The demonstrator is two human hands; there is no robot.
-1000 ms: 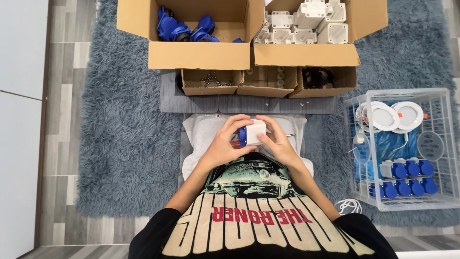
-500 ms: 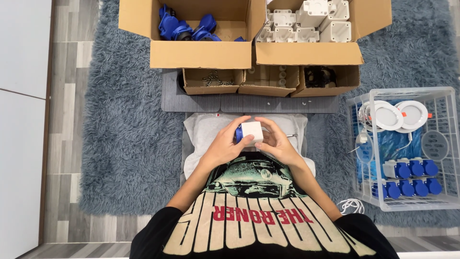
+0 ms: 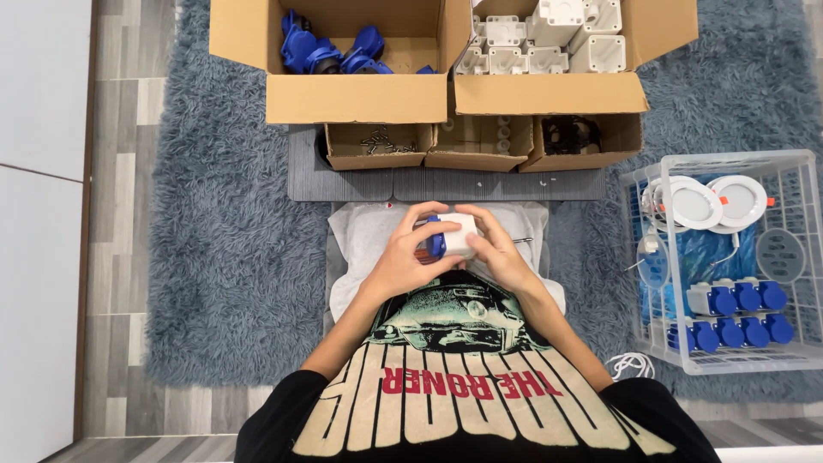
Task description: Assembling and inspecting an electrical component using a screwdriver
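Hands meet over a white cloth [image 3: 369,240] on the lap: left hand [image 3: 403,257] and right hand [image 3: 497,253] pinch a small white plastic box with a blue socket part [image 3: 450,236], its blue end facing left, long axis lying left-right.

the shaggy rug [image 3: 223,257] is grey-blue. on it, brown cardboard boxes [image 3: 343,94] hold blue parts [image 3: 330,51] and white housings [image 3: 540,43]. right of the rug's middle, a white wire basket [image 3: 797,257] holds blue-and-white sockets [image 3: 737,313].
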